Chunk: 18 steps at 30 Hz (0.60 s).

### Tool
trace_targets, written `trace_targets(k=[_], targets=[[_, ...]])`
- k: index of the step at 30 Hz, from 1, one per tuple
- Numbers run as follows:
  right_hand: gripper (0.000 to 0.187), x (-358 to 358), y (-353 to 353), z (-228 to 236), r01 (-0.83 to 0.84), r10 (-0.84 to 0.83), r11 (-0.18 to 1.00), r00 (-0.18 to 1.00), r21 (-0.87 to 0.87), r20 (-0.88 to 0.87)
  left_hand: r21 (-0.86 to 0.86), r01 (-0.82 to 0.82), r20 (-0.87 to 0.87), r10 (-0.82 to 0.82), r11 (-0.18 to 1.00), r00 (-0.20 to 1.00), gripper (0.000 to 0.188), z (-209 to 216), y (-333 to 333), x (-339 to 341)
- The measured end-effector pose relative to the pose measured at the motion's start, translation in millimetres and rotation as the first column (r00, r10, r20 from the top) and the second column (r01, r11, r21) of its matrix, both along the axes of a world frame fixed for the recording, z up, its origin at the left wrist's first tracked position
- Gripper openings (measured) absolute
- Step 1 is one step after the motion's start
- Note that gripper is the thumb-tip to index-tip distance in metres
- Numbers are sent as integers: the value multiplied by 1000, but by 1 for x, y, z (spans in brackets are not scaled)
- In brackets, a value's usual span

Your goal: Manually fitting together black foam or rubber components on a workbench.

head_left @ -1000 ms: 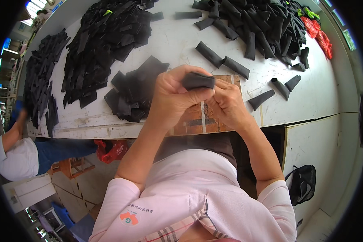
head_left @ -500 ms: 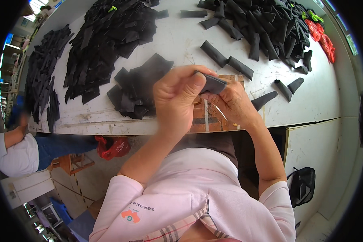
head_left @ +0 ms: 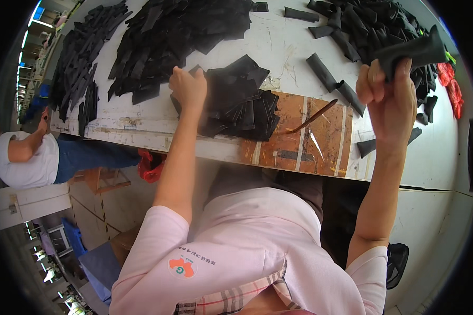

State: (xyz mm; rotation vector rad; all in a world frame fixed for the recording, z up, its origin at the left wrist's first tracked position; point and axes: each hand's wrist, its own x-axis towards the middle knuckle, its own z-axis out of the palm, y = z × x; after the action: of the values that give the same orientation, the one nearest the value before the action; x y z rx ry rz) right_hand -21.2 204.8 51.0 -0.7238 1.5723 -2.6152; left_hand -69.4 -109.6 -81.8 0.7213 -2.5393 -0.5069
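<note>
Raised at the right, my right hand (head_left: 386, 100) pinches a black fabric tube (head_left: 412, 51) between thumb and fingers, over the heap of similar tubes (head_left: 352, 26). My left hand (head_left: 189, 89) is closed at the left edge of a loose stack of flat black fabric pieces (head_left: 242, 79). A dark corner of fabric shows beside its fingers, and the fingertips are partly hidden. Between the hands, a thin brown stick (head_left: 316, 115) slants upward over a brown board (head_left: 328, 142) at the table's front edge.
Larger piles of flat black pieces (head_left: 184, 26) cover the far left of the white table (head_left: 284, 50). Single black tubes (head_left: 320, 72) lie right of the middle. Red plastic bags (head_left: 449, 89) sit at the right edge. Another person (head_left: 29, 157) stands at the left.
My hands have parted from the middle, where both held a black tube. The right has carried a tube up and right; the left has moved left to the stack. The view has shifted, too.
</note>
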Motion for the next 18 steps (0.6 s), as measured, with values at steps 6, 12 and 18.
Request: trace_targets(k=[6,12,18], targets=[[51,45,-19,-39,349,-511,781,834,518,208,118,190,84,-200,975,976,23,-31,-65,-28],[26,95,-66,-49,52,-254,629,957,775,143,251,614,-425,-484,748,765,13,62,-12,4],[37,86,-99,-67,369,-449,796,891,479,61,509,778,-376,-717,369,587,13,106,57,59]])
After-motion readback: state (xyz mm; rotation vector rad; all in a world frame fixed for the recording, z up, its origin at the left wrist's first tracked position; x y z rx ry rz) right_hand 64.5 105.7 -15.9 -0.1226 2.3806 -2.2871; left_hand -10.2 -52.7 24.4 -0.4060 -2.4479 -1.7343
